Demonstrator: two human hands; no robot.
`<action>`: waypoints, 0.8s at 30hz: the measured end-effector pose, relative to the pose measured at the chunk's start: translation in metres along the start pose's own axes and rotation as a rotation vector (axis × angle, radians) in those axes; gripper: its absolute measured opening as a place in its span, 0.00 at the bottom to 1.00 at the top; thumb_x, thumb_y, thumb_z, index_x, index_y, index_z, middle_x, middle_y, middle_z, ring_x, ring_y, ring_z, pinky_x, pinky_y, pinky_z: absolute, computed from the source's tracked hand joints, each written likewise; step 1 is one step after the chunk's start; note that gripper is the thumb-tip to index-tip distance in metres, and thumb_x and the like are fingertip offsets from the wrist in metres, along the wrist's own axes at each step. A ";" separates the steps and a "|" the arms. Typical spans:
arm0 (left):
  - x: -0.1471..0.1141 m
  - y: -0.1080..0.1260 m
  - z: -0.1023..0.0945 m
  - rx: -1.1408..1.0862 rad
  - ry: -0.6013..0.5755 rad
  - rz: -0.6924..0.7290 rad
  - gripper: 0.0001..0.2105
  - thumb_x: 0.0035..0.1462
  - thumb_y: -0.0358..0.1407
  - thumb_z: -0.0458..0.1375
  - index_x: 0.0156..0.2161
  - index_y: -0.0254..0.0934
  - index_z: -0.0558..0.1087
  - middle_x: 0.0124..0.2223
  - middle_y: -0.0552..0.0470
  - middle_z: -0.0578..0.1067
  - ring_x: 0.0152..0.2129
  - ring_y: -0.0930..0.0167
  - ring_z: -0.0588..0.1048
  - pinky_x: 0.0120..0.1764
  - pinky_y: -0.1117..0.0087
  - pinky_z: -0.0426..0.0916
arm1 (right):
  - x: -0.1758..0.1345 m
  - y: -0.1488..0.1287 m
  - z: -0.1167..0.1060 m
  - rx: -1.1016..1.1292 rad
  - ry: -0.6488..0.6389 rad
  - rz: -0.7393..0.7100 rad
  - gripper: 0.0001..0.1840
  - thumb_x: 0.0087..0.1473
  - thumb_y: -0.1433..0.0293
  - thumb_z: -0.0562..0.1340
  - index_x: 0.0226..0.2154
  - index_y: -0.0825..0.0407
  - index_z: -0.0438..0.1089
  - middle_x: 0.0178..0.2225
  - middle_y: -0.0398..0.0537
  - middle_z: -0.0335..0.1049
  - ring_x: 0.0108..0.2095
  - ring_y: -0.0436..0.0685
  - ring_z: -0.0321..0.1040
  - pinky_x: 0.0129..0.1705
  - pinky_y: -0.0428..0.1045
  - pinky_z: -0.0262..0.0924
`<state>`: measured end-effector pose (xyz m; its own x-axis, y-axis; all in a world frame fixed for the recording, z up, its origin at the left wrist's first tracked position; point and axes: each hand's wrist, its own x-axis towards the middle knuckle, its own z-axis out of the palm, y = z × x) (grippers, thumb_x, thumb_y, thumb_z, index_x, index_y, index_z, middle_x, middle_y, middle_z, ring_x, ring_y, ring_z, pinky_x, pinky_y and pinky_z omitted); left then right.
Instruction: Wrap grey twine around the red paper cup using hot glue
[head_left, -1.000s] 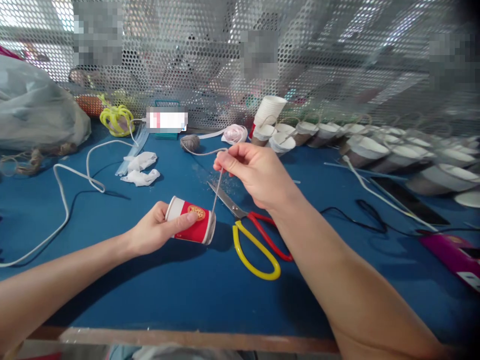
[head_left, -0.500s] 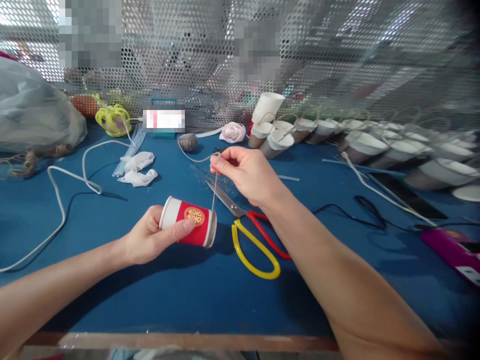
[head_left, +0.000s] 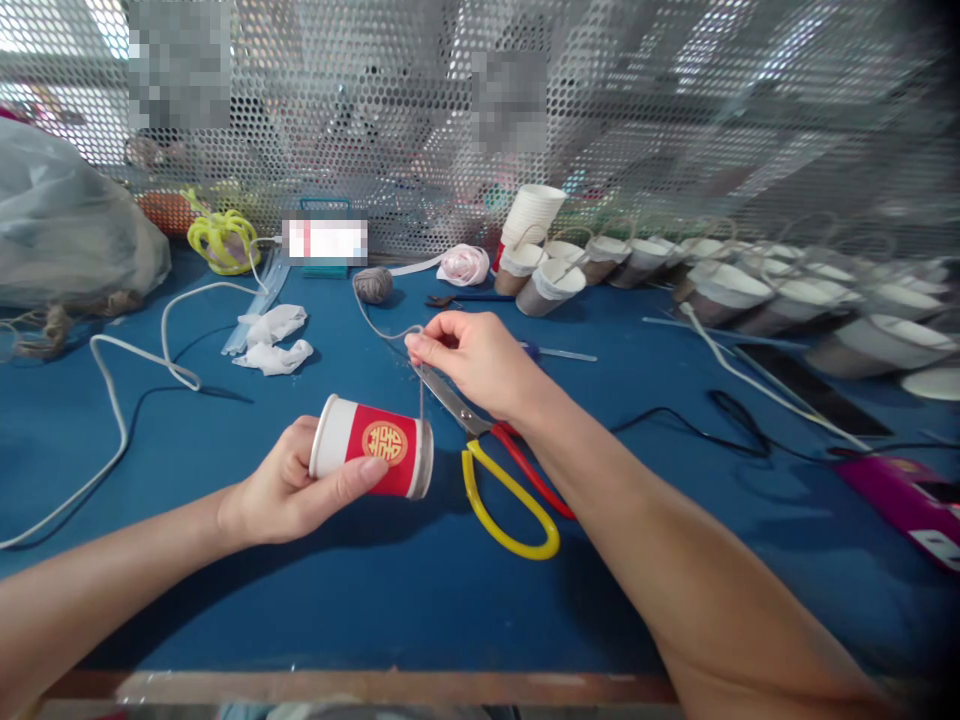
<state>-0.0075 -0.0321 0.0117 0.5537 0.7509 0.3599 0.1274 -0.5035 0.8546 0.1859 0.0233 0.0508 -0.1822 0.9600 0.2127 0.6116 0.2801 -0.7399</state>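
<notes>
Desk [head_left: 375, 600], blue-topped: its worn front edge runs nearest you. Your left grip [head_left: 274, 495]: closed around the paper cup, thumb along its side. One paper cup [head_left: 364, 425], white and red with a gold emblem: held on its side in front of you, grey band at its right end. One pair of scissors [head_left: 468, 418], yellow and red handles: on the desk just right of the cup, partly behind your right forearm. Your right grip [head_left: 416, 348]: thumb and fingertips pinched on the grey yarn [head_left: 421, 395], which runs down to the cup's banded end. One purple item [head_left: 892, 505]: far to your right. One white cable [head_left: 124, 430]: looped at left. White scraps [head_left: 276, 322]: two, crumpled. One yarn ball [head_left: 373, 286], grey: beyond your right grip, its strand reaching your fingers. One ribbon roll [head_left: 463, 265], pale pink: near the ball. Covered cups [head_left: 724, 290], many: rows at right. One perforated screen [head_left: 337, 110]: behind all.
</notes>
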 end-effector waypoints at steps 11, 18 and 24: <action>-0.001 0.001 -0.002 0.120 0.015 0.088 0.17 0.54 0.34 0.54 0.16 0.35 0.58 0.15 0.57 0.59 0.15 0.78 0.57 0.20 0.75 0.56 | -0.004 -0.006 0.005 -0.055 -0.087 0.047 0.12 0.49 0.66 0.59 0.20 0.55 0.67 0.20 0.44 0.68 0.20 0.48 0.58 0.25 0.45 0.51; -0.001 0.001 -0.002 0.139 0.026 0.117 0.17 0.54 0.33 0.54 0.15 0.35 0.59 0.15 0.57 0.60 0.14 0.78 0.56 0.20 0.75 0.57 | -0.004 -0.003 0.009 -0.060 -0.133 0.049 0.12 0.49 0.67 0.59 0.18 0.54 0.65 0.19 0.42 0.67 0.19 0.47 0.56 0.24 0.45 0.50; -0.001 0.001 -0.002 0.147 0.076 0.142 0.19 0.53 0.33 0.54 0.14 0.35 0.57 0.14 0.57 0.60 0.13 0.78 0.57 0.21 0.75 0.58 | -0.004 -0.002 0.014 -0.062 -0.166 0.055 0.12 0.49 0.68 0.59 0.17 0.53 0.65 0.19 0.44 0.68 0.21 0.48 0.58 0.24 0.46 0.51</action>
<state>-0.0097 -0.0321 0.0131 0.5119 0.6952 0.5046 0.1742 -0.6592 0.7315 0.1745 0.0183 0.0428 -0.2687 0.9613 0.0610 0.6697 0.2319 -0.7055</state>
